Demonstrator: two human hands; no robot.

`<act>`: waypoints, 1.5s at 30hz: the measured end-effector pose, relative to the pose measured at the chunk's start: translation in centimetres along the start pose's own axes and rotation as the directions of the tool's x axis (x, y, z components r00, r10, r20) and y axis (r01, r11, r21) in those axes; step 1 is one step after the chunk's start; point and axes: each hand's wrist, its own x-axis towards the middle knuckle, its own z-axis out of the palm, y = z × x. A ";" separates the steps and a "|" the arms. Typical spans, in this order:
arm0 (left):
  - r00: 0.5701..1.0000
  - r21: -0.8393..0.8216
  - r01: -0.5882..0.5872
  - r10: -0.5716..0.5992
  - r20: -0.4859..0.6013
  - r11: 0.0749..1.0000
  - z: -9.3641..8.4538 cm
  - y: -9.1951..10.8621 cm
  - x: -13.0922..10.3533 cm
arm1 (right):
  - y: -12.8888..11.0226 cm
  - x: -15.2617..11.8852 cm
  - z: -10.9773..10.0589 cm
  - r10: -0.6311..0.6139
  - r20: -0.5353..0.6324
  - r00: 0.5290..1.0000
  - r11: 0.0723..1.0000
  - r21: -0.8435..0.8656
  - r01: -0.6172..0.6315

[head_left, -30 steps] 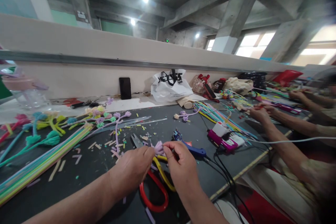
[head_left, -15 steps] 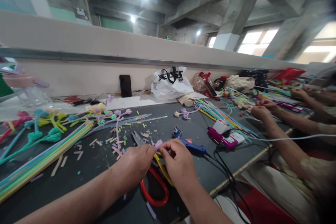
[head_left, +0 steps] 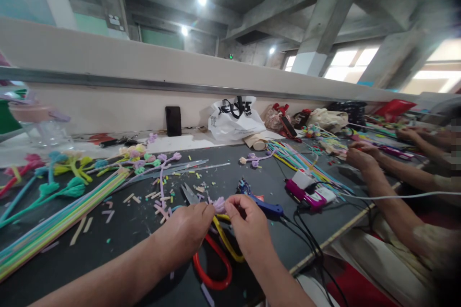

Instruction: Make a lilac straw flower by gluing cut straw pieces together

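A small lilac fuzzy pipe-cleaner flower (head_left: 219, 205) sits between my two hands. My left hand (head_left: 192, 223) is closed on its left side, fingers pressed together. At its right edge my right hand (head_left: 248, 220) pinches with thumb and forefinger. Beneath the hands lie scissors (head_left: 212, 273) with a red handle, their blades pointing away to the left. A yellow loop (head_left: 230, 244) curves beside the red handle; I cannot tell whether it belongs to the scissors. To the right of my hands rests a blue glue gun (head_left: 268, 207) with a cable.
Striped pipe cleaners (head_left: 72, 216) and finished fuzzy flowers (head_left: 72, 184) lie at left among cut scraps. A purple power strip (head_left: 306, 194) with plugs and cables is at right. A phone (head_left: 173, 121) and a white bag (head_left: 236, 120) stand behind. A co-worker's hands (head_left: 362, 153) work farther right.
My right hand has shifted slightly right, and more of the lilac flower shows between the hands. The yellow loop is more exposed.
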 end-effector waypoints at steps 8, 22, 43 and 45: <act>0.997 -0.246 -0.008 0.026 0.071 0.969 -0.7 -0.3 0.3 | 0.4 1.0 -1.8 -0.141 0.120 0.983 0.986 -0.073 0.150; 0.855 -0.877 0.480 0.240 0.460 -0.027 -1.3 -1.4 0.1 | -0.4 0.7 -4.8 -0.220 0.566 0.795 0.959 0.277 0.068; 0.842 -0.878 0.479 0.294 0.452 -0.022 -1.4 -1.3 -0.1 | -0.7 -0.7 -4.3 -0.433 0.476 0.766 0.876 0.021 0.483; 0.848 -0.880 0.474 0.279 0.450 -0.023 -1.4 -1.4 -0.1 | -0.8 -0.7 -4.1 -0.440 0.452 0.776 0.873 0.012 0.488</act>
